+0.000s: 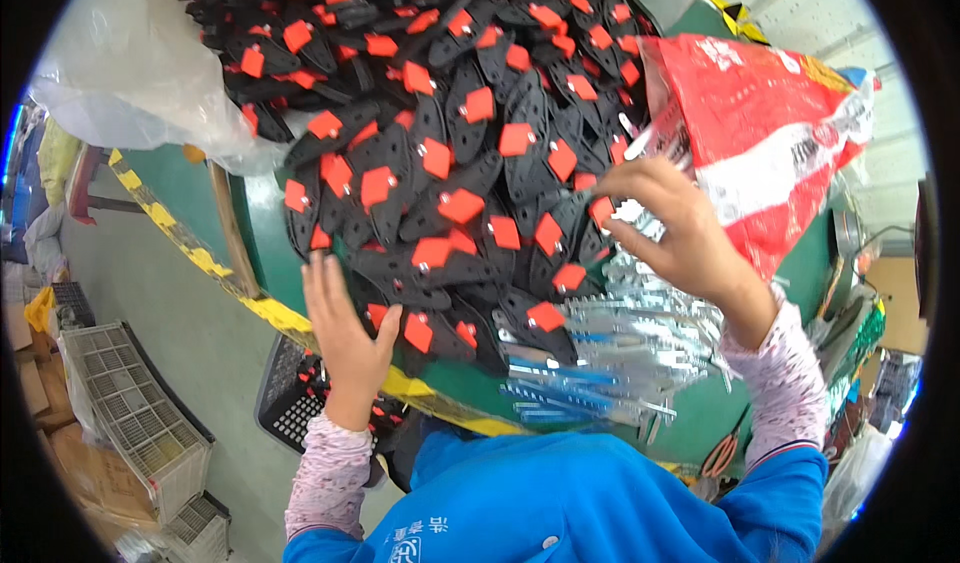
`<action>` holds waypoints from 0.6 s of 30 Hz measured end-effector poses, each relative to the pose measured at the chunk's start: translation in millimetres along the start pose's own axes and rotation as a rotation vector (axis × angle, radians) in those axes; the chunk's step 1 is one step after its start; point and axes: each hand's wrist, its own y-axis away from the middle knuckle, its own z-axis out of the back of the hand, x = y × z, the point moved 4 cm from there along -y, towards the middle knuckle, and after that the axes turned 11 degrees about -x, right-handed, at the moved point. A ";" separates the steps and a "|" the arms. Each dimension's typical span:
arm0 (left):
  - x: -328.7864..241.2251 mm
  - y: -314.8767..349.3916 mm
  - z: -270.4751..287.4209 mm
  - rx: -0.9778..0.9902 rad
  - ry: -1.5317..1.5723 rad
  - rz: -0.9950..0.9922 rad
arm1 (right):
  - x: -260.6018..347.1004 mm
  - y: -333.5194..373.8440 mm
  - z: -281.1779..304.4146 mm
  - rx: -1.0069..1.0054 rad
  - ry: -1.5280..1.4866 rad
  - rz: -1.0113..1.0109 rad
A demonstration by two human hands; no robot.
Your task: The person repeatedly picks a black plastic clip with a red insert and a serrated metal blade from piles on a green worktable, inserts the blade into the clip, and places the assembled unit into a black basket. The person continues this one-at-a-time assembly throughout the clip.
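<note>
Heap of long black plastic pieces with flat red diamond-shaped tabs (460,206) is spread over a green table (465,375), with a bare hand placed at either side. At the heap's right edge, the right hand (690,233) is held with its grip turned left; one red tab (601,211) is framed between the curved thumb and forefinger, though whether it is pinched cannot be told. The long axis of that tab's piece is obscured. By the heap's near-left edge, the left hand (350,348) is held with fingers pointed away and thumb spread apart, nothing seen clasped; it is separated from that tab by several pieces. Thin silver metal strips (650,323) are piled on the right hand's near side; a red-and-white plastic bag (700,113) is set just beyond it.
</note>
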 end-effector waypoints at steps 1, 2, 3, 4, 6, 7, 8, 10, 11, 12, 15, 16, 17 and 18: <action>-11.7 10.9 -5.2 0.024 -0.054 -0.039 | 9.0 23.4 -1.4 0.030 -0.060 -0.106; -21.7 13.0 -9.9 0.020 -0.001 0.010 | 11.2 48.3 -6.5 0.063 -0.112 -0.216; -25.1 17.0 -16.2 0.001 -0.010 0.009 | 16.6 73.7 -17.4 0.028 -0.199 -0.299; -28.8 20.2 -19.0 -0.022 -0.041 -0.003 | 26.7 91.7 -25.4 0.070 -0.197 -0.323; -33.6 16.8 -20.1 -0.071 0.033 -0.007 | 51.7 116.9 -41.1 0.039 -0.108 -0.295; -34.3 17.4 -17.2 -0.114 0.069 0.003 | 62.9 124.3 -52.9 -0.030 -0.027 -0.233; -32.9 19.8 -13.2 -0.143 0.083 0.007 | 69.4 126.7 -66.0 -0.012 0.044 -0.190; -41.3 27.5 -4.3 -0.241 0.082 0.005 | 76.5 128.4 -82.2 -0.058 0.186 -0.138; -50.2 34.2 2.3 -0.226 0.090 -0.037 | 75.0 130.7 -89.5 -0.094 0.255 -0.122; -60.8 42.7 9.4 -0.207 0.103 -0.081 | 72.7 134.6 -90.1 -0.161 0.279 -0.121; -92.0 74.0 18.7 -0.017 0.360 -0.174 | 70.5 149.6 -81.6 -0.330 0.159 -0.280; -96.6 90.3 13.4 0.140 0.509 -0.064 | 73.0 157.1 -75.1 -0.368 -0.014 -0.441; -104.3 106.4 6.2 0.292 0.655 0.053 | 78.7 163.0 -69.6 -0.397 -0.191 -0.593; -117.7 114.9 0.1 0.343 0.816 0.253 | 85.5 170.1 -68.0 -0.356 -0.506 -0.787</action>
